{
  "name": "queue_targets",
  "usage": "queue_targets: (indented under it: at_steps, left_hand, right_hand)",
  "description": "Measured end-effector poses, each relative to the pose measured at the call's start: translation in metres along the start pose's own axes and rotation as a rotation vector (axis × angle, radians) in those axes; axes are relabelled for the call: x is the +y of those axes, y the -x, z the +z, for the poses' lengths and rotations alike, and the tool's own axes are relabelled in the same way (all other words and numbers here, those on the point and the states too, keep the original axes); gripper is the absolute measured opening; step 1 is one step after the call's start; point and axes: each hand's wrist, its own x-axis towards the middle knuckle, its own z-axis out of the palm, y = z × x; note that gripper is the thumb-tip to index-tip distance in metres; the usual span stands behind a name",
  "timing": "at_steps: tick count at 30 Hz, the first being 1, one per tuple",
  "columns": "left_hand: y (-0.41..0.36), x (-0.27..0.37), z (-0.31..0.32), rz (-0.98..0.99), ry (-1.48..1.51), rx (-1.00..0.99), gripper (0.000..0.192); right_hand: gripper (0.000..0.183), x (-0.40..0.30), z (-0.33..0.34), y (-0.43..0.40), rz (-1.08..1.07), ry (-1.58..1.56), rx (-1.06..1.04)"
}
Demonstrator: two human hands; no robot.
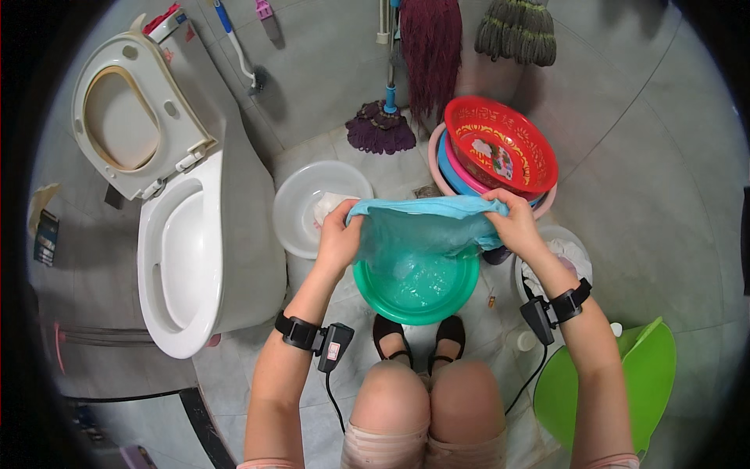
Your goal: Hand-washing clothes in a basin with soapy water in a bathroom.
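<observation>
A light-blue wet cloth (428, 220) is stretched out above a green plastic basin (366, 296). My left hand (341, 234) grips its left end, and my right hand (515, 223) pinches the opposite end. Between them the upper edge runs in a thick fold, while thinner fabric hangs below it over the basin's far side. Water (425, 287) with bright ripples lies in the basin, just in front of my shoes. The cloth hides the basin's far rim in part. Whether it is a garment or a towel I cannot tell.
A translucent basin (293, 223) holding white cloth (333, 206) stands left, beside the toilet (217, 281). Stacked basins, a red one (545, 152) on top, lean behind my right hand. Nearby are a bucket with laundry (565, 252), a green bin (597, 387) and a mop (381, 129).
</observation>
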Motion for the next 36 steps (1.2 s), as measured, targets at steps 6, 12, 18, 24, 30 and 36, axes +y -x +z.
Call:
queue_targets:
  at_steps: [6, 12, 18, 24, 30, 36]
  left_hand:
    - [-0.017, -0.021, 0.023, 0.01, 0.405, -0.211, 0.014]
    - [-0.041, -0.128, 0.077, 0.091, -0.167, -0.073, 0.019]
    - [-0.035, -0.235, 0.116, 0.003, -0.624, -0.294, 0.042]
    - [-0.016, -0.272, 0.152, -0.302, -1.013, -0.63, 0.063]
    - [-0.016, -0.283, 0.16, -0.29, -1.048, -0.614, 0.065]
    - [-0.019, -0.289, 0.165, -0.378, -1.029, -0.693, 0.06]
  right_hand:
    - [0.016, 0.022, 0.027, -0.007, 0.174, -0.362, 0.156]
    - [0.019, 0.118, 0.092, 0.001, 0.205, 0.134, 0.001]
    - [0.031, 0.206, 0.167, 0.034, 0.282, 0.377, -0.245]
    - [0.048, 0.232, 0.221, 0.057, 0.368, 0.643, -0.571]
    - [0.053, 0.232, 0.229, 0.053, 0.393, 0.676, -0.599]
    - [0.056, 0.239, 0.228, 0.051, 0.368, 0.729, -0.631]
